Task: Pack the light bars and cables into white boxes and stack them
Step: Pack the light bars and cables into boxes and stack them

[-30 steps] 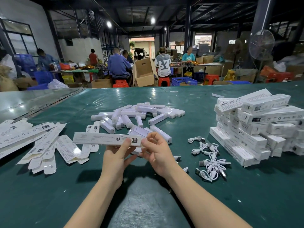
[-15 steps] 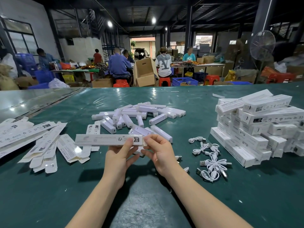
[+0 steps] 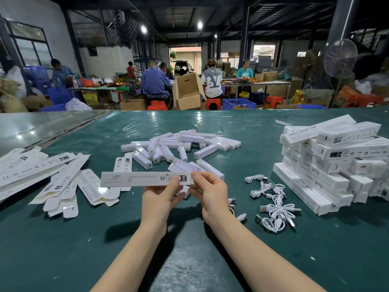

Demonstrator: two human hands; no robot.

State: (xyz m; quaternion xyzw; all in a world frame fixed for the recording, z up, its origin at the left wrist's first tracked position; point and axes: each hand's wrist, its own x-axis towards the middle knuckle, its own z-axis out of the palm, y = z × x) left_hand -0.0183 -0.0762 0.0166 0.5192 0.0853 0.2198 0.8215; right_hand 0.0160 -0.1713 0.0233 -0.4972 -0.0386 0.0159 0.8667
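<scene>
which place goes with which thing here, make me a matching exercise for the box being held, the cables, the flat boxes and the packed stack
Things
1. held white box
2. cables
3. flat unfolded boxes
4. stack of packed boxes

Places
A. far right of the green table
B. lying flat at the table's left
C. lifted off the table by the left hand and right hand
D. loose on the table, between the right hand and the stack

Pairs: 1-C, 2-D, 3-B, 4-A

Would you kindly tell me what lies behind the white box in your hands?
Loose light bars and an unfolded carton show behind the white box; it covers their near ends.
</scene>
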